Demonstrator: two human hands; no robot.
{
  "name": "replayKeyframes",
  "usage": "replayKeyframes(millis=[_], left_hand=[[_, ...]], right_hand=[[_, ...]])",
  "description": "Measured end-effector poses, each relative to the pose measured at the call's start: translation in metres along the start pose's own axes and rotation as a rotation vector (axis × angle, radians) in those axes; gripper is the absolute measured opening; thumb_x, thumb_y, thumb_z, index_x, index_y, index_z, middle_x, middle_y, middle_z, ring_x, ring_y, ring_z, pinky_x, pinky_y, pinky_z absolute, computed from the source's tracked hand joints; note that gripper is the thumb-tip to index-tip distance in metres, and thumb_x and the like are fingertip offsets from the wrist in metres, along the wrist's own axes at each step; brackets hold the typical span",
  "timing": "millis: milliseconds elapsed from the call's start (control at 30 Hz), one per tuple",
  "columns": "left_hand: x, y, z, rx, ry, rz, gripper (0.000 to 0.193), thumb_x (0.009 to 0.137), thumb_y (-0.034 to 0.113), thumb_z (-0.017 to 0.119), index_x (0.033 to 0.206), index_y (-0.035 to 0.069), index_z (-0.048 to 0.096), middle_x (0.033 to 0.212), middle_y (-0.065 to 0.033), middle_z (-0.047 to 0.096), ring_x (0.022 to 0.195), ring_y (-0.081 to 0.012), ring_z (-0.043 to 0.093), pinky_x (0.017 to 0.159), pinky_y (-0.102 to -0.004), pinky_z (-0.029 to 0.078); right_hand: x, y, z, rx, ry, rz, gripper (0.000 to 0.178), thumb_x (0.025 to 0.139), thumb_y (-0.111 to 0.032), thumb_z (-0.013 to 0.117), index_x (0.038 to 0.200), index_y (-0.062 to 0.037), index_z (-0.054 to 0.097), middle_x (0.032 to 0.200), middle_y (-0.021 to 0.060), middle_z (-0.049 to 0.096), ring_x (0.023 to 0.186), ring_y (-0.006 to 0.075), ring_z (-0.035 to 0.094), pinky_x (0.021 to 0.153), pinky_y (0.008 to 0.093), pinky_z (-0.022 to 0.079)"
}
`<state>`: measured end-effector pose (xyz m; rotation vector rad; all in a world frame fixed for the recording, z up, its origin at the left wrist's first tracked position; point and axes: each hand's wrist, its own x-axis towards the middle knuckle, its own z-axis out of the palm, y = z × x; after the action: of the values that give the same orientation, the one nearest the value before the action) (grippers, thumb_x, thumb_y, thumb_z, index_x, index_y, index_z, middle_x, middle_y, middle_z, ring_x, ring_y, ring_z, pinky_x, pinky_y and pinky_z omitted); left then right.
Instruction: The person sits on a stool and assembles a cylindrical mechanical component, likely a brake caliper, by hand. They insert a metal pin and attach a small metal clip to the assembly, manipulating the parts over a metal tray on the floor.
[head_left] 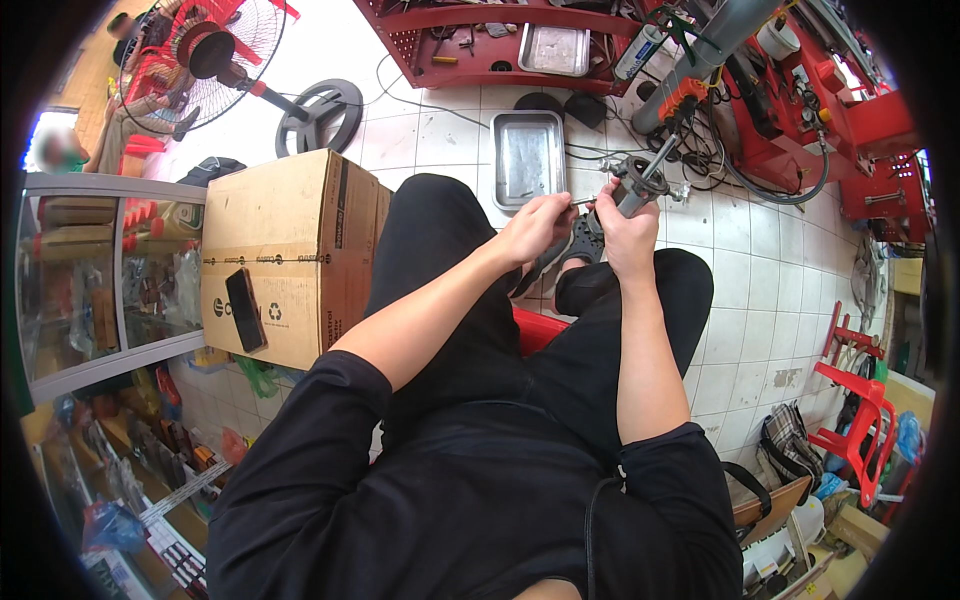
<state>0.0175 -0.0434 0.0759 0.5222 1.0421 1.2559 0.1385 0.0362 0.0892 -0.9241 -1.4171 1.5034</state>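
Note:
My right hand [630,232] grips a grey metal part [642,183] with a round opening on top and small fittings at its sides. Its exact kind cannot be made out. To its left, my left hand [540,226] is closed, fingers pinched on a thin metal piece [582,200] that points at the grey part. Most of that piece is hidden by the fingers. Both hands are held out over the space between my knees. Just beyond the left hand, a shallow metal tray [497,165] lies on the tiled floor.
A cardboard box [265,215] with a black phone [245,310] on it stands at my left, beside a glass cabinet [120,275]. Ahead are a red tool cart [480,75] and a standing fan [215,55]. Red machinery [790,120] with hoses fills the far right, near a red chair [858,420].

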Motion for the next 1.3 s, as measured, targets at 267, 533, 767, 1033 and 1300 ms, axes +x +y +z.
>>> replayKeyframes(millis=[267, 533, 767, 1033, 1300], left_hand=[[0.004, -0.007, -0.004, -0.061, 0.000, 0.064, 0.032, 0.095, 0.030, 0.036, 0.068, 0.014, 0.039, 0.062, 0.0076, 0.028, 0.052, -0.0061, 0.025, 0.047, -0.0244, 0.021], [0.003, 0.006, -0.004, -0.214, 0.091, -0.092, 0.033, 0.093, 0.035, 0.031, 0.066, 0.017, 0.033, 0.055, 0.0087, 0.024, 0.044, -0.0058, 0.019, 0.042, -0.0248, 0.016], [0.003, 0.005, -0.005, -0.181, 0.065, -0.082, 0.033, 0.093, 0.035, 0.031, 0.065, 0.017, 0.032, 0.054, 0.0088, 0.024, 0.043, -0.0058, 0.018, 0.041, -0.0248, 0.016], [0.003, 0.005, -0.004, -0.223, 0.087, -0.106, 0.033, 0.093, 0.034, 0.032, 0.065, 0.017, 0.032, 0.054, 0.0089, 0.023, 0.043, -0.0054, 0.018, 0.041, -0.0244, 0.016], [0.002, 0.006, -0.004, -0.225, 0.076, -0.086, 0.033, 0.093, 0.034, 0.032, 0.063, 0.018, 0.031, 0.054, 0.0091, 0.023, 0.043, -0.0056, 0.018, 0.041, -0.0243, 0.016]], right_hand=[[-0.004, 0.000, 0.000, 0.163, -0.100, 0.037, 0.012, 0.081, 0.003, 0.056, 0.093, 0.0016, 0.056, 0.086, 0.0074, 0.061, 0.072, 0.0140, 0.062, 0.066, 0.0271, 0.050], [-0.007, -0.002, -0.003, 0.266, -0.215, 0.083, 0.020, 0.080, 0.002, 0.052, 0.099, 0.0021, 0.056, 0.098, 0.0142, 0.063, 0.075, 0.0194, 0.064, 0.073, 0.0299, 0.047], [-0.008, -0.007, 0.000, 0.270, -0.222, 0.089, 0.020, 0.080, 0.002, 0.052, 0.099, 0.0028, 0.056, 0.100, 0.0152, 0.063, 0.075, 0.0197, 0.064, 0.075, 0.0312, 0.047], [-0.007, -0.006, 0.000, 0.305, -0.224, 0.073, 0.018, 0.079, 0.003, 0.052, 0.097, 0.0029, 0.055, 0.102, 0.0165, 0.063, 0.077, 0.0208, 0.064, 0.075, 0.0312, 0.048], [-0.009, -0.008, 0.002, 0.297, -0.222, 0.089, 0.017, 0.080, 0.001, 0.054, 0.098, 0.0024, 0.055, 0.101, 0.0157, 0.063, 0.077, 0.0193, 0.064, 0.073, 0.0304, 0.048]])
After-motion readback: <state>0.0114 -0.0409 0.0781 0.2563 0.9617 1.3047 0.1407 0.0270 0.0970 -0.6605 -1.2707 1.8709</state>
